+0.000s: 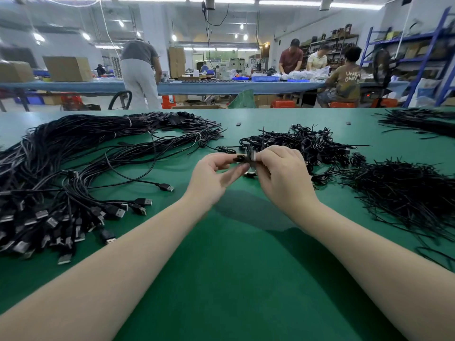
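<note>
— What's being held?
— A small coiled cable [242,159], above the middle of the desk [234,279]. The left hand [216,177] pinches it, fingers [216,160] curled; the right hand [283,179] grips its other end.
— Any writing?
— "UNKN OWN" on a shirt [350,78], far right.

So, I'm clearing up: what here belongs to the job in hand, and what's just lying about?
Job: coiled cable pinched by left hand and right hand; loose USB cables; tied coils; twist ties.
Lying about: small black piece; far cardboard box.
</note>
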Demonstrator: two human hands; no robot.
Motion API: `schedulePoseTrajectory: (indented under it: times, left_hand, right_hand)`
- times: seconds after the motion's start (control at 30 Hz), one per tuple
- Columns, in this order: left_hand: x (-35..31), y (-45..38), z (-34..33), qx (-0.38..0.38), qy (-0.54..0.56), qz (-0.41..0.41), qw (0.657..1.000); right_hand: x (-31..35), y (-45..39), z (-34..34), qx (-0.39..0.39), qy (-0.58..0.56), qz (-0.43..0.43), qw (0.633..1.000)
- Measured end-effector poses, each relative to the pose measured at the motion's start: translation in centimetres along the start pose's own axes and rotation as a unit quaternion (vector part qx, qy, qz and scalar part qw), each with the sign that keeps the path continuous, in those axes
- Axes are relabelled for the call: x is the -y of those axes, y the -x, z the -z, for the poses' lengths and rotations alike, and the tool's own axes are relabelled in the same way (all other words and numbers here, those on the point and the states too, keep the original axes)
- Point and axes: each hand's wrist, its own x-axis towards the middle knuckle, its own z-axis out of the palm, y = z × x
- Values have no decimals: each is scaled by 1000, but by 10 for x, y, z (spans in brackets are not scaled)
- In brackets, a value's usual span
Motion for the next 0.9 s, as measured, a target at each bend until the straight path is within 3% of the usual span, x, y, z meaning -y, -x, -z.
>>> schedulePoseTrajectory:
  times: [0.1, 0.17, 0.3, 0.57, 0.77, 0.9]
  left_hand:
    - [-1, -1, -1, -21, -4, 10, 1000]
    - [-3, -3, -5, -34, 54, 74, 995]
    - [-10, -2, -6, -4, 227, 226, 947]
    - [-4, 3, 3, 108, 119, 149, 976]
    - [5, 4, 0, 29, 32, 55, 998]
    - [6, 2, -2, -17, 12, 71, 997]
  right_hand:
    - [5, -1, 0, -15, -7, 8, 1000]
    - [6, -2, 2, -29, 5, 30, 999]
    - [1, -2, 3, -48, 93, 116, 988]
    - [2, 5, -1, -26, 18, -16, 999]
    - [2, 6, -2, -23, 21, -28, 999]
    - [3, 6, -5, -57, 38, -20, 997]
